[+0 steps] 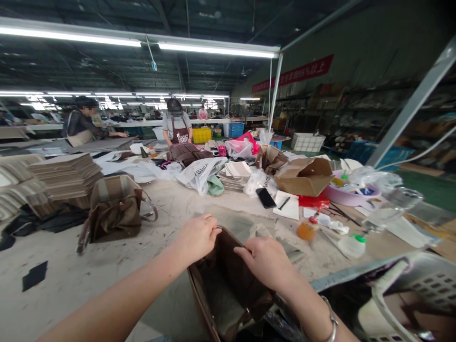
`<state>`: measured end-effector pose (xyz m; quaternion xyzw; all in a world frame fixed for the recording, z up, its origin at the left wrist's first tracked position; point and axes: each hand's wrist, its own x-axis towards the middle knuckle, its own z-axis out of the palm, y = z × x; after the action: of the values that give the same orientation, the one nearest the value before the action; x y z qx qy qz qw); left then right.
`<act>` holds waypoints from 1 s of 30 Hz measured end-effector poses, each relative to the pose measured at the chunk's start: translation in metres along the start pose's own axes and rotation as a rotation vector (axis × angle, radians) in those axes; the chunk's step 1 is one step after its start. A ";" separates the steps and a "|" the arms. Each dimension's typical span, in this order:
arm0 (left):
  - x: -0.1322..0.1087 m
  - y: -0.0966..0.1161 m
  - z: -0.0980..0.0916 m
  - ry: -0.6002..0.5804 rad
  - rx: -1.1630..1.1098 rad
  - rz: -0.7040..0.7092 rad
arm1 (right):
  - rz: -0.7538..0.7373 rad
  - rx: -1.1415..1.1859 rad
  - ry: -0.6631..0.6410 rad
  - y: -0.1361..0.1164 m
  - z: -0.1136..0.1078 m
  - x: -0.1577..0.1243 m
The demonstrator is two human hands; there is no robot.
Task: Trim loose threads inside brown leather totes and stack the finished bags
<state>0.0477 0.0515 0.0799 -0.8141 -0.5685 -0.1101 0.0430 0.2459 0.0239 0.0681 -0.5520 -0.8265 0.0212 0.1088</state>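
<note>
A dark brown bag (228,289) stands with its mouth open toward me at the near edge of the table. My left hand (199,236) is closed on its far left rim, fingers curled over the edge. On the far right rim, my right hand (265,261) grips the edge, thumb stretched along the top. The bag's inside shows a lighter lining, and its lower part runs out of view. A second brown bag (116,209) with handles stands on the table to the left.
Stacked panels (66,175) stand at left. Beyond my hands lie a phone (265,198), a pen on white paper (287,205), an orange bottle (308,229) and a green-capped bottle (352,244). A white basket (420,285) is at right. Two co-workers (178,126) work across the table.
</note>
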 end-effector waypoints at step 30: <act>-0.014 -0.004 -0.002 0.097 -0.207 -0.056 | -0.079 -0.128 -0.081 -0.018 0.003 0.046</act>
<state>0.0392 0.0400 0.0783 -0.7917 -0.5739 -0.2089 -0.0170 0.2121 0.0595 0.0752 -0.5235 -0.8510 -0.0136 0.0407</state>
